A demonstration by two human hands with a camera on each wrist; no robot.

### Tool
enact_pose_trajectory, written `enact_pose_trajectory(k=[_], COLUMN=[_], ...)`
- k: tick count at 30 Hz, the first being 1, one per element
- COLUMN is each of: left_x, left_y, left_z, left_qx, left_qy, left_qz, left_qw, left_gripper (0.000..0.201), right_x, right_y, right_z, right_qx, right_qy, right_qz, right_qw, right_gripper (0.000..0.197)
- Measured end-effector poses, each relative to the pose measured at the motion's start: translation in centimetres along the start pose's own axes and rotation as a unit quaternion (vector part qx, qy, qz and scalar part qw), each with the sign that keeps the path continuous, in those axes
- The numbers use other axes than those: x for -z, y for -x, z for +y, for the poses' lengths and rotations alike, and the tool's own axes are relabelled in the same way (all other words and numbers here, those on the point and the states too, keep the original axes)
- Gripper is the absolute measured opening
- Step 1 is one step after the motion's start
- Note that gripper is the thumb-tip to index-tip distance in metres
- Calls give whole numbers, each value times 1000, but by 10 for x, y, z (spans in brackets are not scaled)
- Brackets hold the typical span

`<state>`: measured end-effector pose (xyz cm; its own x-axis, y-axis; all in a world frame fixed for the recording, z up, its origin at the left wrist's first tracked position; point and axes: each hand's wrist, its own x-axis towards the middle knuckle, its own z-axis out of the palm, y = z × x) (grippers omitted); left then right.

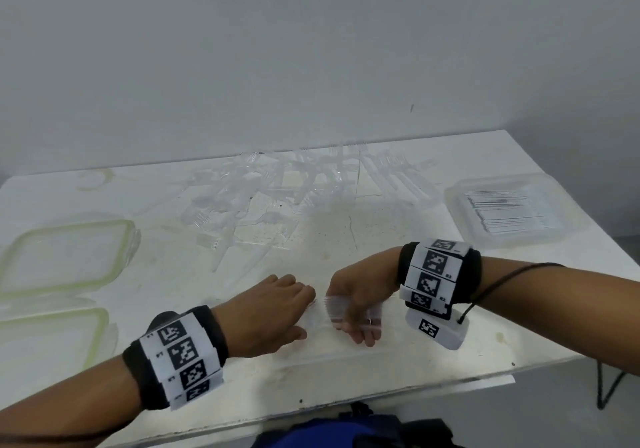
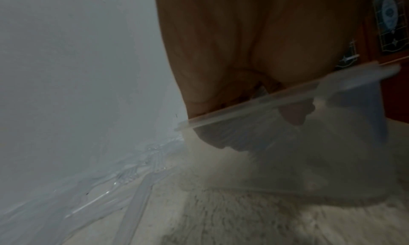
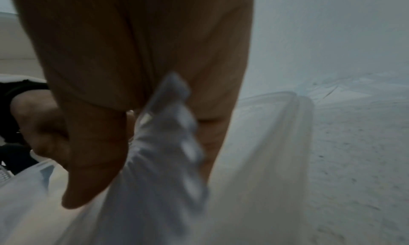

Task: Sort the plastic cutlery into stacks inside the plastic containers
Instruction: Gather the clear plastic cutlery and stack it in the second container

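at far left of the white table (image 1: 398,236), two green-rimmed containers (image 1: 65,257) sit one behind the other w/ nothing visible inside. behind centre, the unsorted pile of clear plastic cutlery (image 1: 277,187) lies tangled, forks and other pieces overlapping.

left hand (image 1: 273,312): fingers curl over the rim of a clear plastic container (image 2: 287,98) at the near edge; in the left wrist view the fingertips show through the wall, so it grips the container. keep this grip firm and the container flat on the table; it is light and prob. slides if pushed from one side only.

right hand (image 1: 356,298): clenched round a bundle of clear forks (image 1: 334,309), tines toward the left hand, handles out past the fingers. the right wrist view shows the bundle (image 3: 163,143) directly over the container opening (image 3: 294,108). blur hides how many pcs it holds.

step in hand, as judged: lay the bundle in as one stack.
- align tines one way before release.
- lower until the bundle rests on the floor of the container, then let go; a drop from height likely scatters the stack.
- set it parallel to a wall, leaving room for more.

far right, a lidless clear container (image 1: 460,201) holds a neat stack of cutlery (image 1: 509,212); match that layout.
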<state>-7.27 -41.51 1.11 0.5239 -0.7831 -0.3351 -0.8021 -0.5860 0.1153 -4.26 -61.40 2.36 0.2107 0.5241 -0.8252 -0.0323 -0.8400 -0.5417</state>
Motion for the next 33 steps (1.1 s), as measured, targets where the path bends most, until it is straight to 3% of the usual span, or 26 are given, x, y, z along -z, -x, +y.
enact_pose_trajectory(k=[7, 11, 22, 28, 33], left_x=[-3, -5, -12, -19, -26], left_y=[-4, -4, -5, -1, 2], left_z=[0, 1, -4, -6, -6], left_qx=[-17, -23, -31, -39, -17], left_qy=[-11, -23, 34, 53, 111], left_qz=[-35, -36, -10, 42, 102], left_qw=[999, 999, 999, 997, 988], left_gripper=[37, 41, 54, 49, 23], right_x=[-14, -21, -38, -47, -55], right_y=[3, 2, 12, 11, 9], right_z=[14, 12, 23, 35, 38], right_qx=[-4, 3, 28, 64, 88], right_qy=[149, 162, 259, 307, 296], right_qz=[134, 152, 204, 258, 302], right_qw=[980, 975, 943, 914, 902], right_gripper=[12, 24, 33, 28, 15])
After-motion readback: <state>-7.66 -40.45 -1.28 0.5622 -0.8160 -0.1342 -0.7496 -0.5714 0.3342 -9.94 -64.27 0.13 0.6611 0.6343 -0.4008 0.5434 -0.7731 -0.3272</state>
